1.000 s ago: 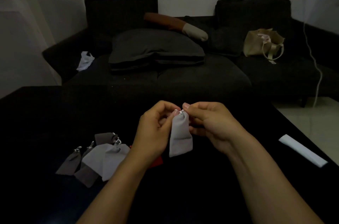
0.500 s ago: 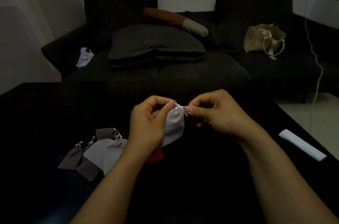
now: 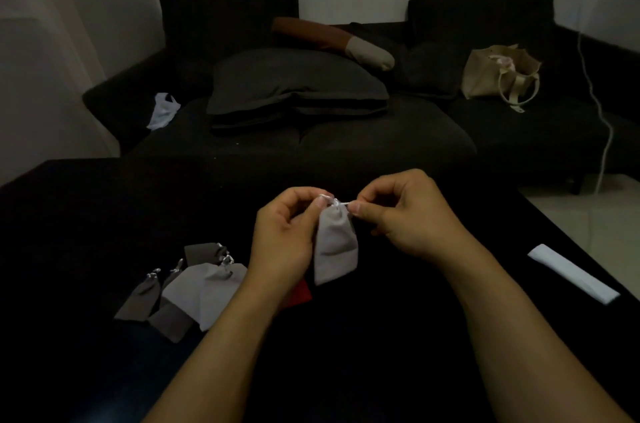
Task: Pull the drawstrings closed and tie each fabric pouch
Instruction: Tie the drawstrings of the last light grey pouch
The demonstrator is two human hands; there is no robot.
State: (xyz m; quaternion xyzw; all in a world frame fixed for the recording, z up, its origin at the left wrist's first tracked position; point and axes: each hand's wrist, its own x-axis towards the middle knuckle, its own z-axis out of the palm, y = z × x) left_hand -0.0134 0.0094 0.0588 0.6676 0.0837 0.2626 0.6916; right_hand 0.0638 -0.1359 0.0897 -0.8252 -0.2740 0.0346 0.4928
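Dim room, so bear with me: a big dark sofa fills the back, with a grey cushion on its seat, a beige tote bag toward its right end and a white plastic bag at its left end. In front sits a black table; a white folded strip lies near its right edge, and a pile of grey pouches sits left of middle with a bit of red pouch poking out beside the left wrist. Held up above the table's middle is a light grey pouch, hanging down with its neck gathered. The left hand pinches the drawstring at the neck between thumb and forefinger, other fingers curled in; the right hand pinches the cord's other end, just beside it.
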